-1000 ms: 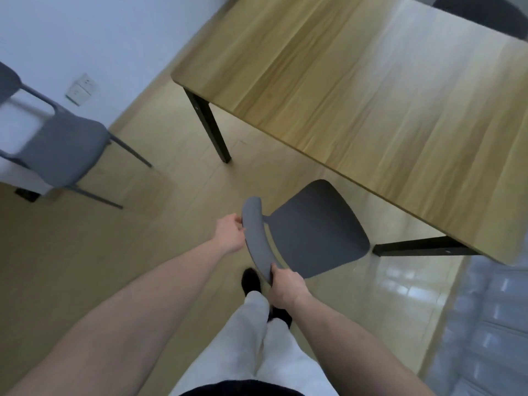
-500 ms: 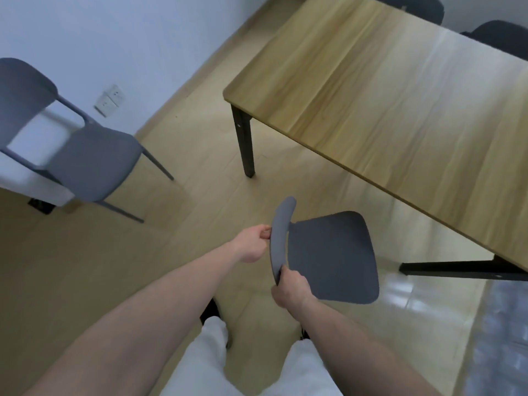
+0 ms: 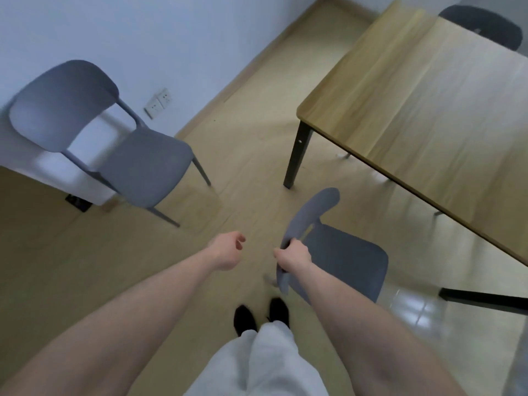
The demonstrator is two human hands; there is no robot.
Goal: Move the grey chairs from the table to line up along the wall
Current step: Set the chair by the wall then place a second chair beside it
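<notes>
A grey chair point(image 3: 347, 257) stands just in front of me, pulled out from the wooden table point(image 3: 423, 110). My right hand point(image 3: 294, 254) grips the top edge of its backrest. My left hand point(image 3: 228, 250) hovers to the left of the backrest, off the chair, fingers loosely curled and holding nothing. A second grey chair point(image 3: 143, 164) stands at the left with its back against the white wall point(image 3: 177, 32). A third, darker chair point(image 3: 483, 24) shows behind the table's far side.
Bare wood floor lies between the wall chair and the table's black leg point(image 3: 295, 158). Wall sockets point(image 3: 157, 102) sit low on the wall. A black table foot point(image 3: 483, 300) lies at the right. My feet point(image 3: 260, 315) are right behind the held chair.
My left hand has let go of the backrest and moved left. The chair has been pulled further from the table, and the view has turned toward the wall chair.
</notes>
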